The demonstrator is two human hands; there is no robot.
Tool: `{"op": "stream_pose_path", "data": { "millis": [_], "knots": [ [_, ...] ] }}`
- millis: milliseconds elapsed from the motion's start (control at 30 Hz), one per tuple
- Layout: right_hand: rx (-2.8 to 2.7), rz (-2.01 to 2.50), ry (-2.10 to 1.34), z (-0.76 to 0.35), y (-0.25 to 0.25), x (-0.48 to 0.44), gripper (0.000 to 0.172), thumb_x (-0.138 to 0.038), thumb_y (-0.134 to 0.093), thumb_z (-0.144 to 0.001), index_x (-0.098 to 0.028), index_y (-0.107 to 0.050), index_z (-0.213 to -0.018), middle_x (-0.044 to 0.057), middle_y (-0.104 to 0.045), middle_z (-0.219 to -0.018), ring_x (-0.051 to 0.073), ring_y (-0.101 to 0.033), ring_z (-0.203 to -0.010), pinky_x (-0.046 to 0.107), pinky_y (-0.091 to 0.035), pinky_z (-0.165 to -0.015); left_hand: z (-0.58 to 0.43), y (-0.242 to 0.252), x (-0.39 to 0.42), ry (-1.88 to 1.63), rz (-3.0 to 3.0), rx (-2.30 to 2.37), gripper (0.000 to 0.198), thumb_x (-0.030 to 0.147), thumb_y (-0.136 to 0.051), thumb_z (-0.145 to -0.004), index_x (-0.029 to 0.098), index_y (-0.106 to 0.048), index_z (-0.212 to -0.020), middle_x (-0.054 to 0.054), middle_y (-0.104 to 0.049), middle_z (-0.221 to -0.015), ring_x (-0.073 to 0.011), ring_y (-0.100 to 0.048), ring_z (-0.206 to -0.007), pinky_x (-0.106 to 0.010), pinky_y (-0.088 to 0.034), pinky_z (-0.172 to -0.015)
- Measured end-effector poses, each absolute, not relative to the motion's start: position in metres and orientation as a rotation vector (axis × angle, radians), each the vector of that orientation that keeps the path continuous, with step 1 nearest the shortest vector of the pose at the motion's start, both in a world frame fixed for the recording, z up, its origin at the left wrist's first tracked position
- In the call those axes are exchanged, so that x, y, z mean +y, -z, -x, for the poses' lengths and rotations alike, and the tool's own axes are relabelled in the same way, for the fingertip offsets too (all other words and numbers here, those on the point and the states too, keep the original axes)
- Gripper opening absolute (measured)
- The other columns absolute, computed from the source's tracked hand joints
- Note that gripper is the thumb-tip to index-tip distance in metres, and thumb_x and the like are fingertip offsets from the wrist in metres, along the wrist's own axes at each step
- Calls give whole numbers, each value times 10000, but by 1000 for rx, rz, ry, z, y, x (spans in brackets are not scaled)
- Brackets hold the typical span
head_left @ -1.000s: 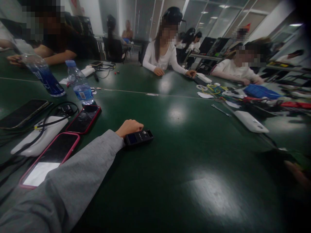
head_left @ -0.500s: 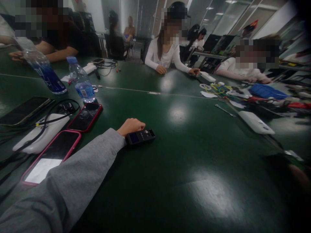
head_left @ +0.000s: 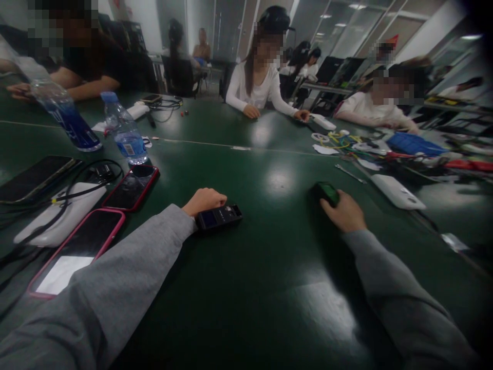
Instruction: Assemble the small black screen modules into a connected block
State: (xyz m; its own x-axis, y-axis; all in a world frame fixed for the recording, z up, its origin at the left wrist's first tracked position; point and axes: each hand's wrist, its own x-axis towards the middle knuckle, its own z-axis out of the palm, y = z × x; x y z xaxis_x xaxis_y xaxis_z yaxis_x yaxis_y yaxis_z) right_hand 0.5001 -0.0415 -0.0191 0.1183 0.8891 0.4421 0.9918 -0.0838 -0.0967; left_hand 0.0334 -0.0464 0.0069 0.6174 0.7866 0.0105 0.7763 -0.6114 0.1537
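My left hand [head_left: 204,200] rests curled on the green table [head_left: 269,288], closed around the end of a small black device with a screen [head_left: 219,216]. My right hand [head_left: 343,210] reaches forward in a grey sleeve and is closed on a small dark object with a green face [head_left: 326,191], held just above or on the tabletop.
Two phones in pink and red cases [head_left: 77,252] [head_left: 133,187], a white power bank with cables [head_left: 61,210] and two water bottles [head_left: 125,136] [head_left: 65,110] lie at left. Other people sit across the table. A white power strip [head_left: 398,191] and coloured wires [head_left: 346,141] lie at right.
My right arm has come into view from the lower right and now holds the dark green-faced object over the table. My left hand has stayed on the black device.
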Motion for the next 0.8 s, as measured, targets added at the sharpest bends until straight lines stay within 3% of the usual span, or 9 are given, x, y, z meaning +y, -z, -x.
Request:
{"op": "stream_pose_path", "data": {
  "millis": [67,133,267,633,800],
  "knots": [
    [-2025,1813,242,-425,13,-27,622,-420,-549,-866,-5,-516,-1329,269,-605,-1204,371,-595,-1117,483,-483,-944,-34,-7,-46,-110,-2702,1328,298,190,-427,-923,216,-712,-840,-20,-704,-785,-153,-621,-677,-246,-381,-557],
    [-2231,1541,98,-364,6,-24,646,-444,-527,-898,-50,-444,-1403,234,-571,-1273,356,-558,-1178,505,-463,-1000,-34,-7,-47,-114,-2699,1343,292,187,-434,-923,216,-713,-842,-20,-709,-792,-151,-625,-679,-243,-376,-552],
    [-2327,1262,-45,-314,6,-39,579,-469,-465,-964,-122,-429,-1426,177,-578,-1247,317,-562,-1152,506,-476,-1000,-36,-11,-50,-133,-2690,1331,274,183,-457,-912,214,-711,-814,-19,-701,-769,-147,-617,-664,-240,-376,-555],
    [-2185,1081,-240,-302,5,-63,448,-460,-474,-999,-207,-473,-1370,128,-561,-1276,294,-531,-1181,537,-444,-1023,-37,-11,-49,-86,-2680,1360,269,190,-470,-902,217,-728,-831,-30,-710,-778,-152,-618,-662,-246,-362,-554],
    [-2238,854,-459,-264,-9,-102,575,-513,-552,-960,-250,-378,-1441,110,-486,-1392,284,-454,-1292,526,-416,-1080,-36,-10,-51,-121,-2698,1362,262,200,-479,-909,223,-738,-885,-40,-729,-811,-176,-651,-697,-257,-393,-571]
  ]
}}
